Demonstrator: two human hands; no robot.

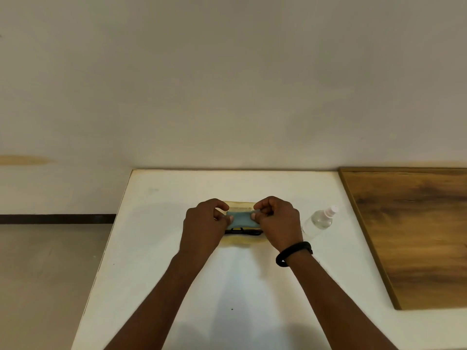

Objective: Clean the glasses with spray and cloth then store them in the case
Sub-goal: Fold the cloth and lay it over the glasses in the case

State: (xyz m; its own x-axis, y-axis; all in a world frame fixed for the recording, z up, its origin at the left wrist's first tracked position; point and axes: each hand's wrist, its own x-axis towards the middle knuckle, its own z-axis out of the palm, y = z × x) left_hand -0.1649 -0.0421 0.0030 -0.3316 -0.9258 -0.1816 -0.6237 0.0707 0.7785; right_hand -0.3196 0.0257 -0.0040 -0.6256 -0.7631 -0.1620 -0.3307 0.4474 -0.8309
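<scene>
White wall [227,72] fills the top half of the view. Below it is a white tabletop [156,248]. On the tabletop's right side lies a big brown wooden board [417,236], which runs from the far edge back toward the near edge. Off the left edge you can see a pale floor [38,274] and a dark strip [55,219] along the bottom of the wall.

Two bare arms reach in from the near edge. The hands meet in the middle of the tabletop, closer to the far edge than the near one.

The left hand [206,223] has its fingers curled, and its thumb and fingers pinch the left end of a small blue cloth [241,221]. The right hand [278,221] is curled the same way and pinches the right end. The cloth is pulled flat between the two hands. A black band [294,253] sits on the right wrist.

The glasses [242,232] have a black frame. Only a thin bit of them shows, just under the cloth on the near side, and the hands hide their ends. I cannot tell if the cloth touches them.

A yellow case [240,204] lies under all of this. Small yellow parts peek out past the hands on the far side and on the near side. The rest is hidden.

The spray bottle [318,221] is clear with a pale cap. It is just beside the right hand, between that hand and the wooden board. Its cap points toward the far right corner. I cannot tell if it stands or lies down.
</scene>
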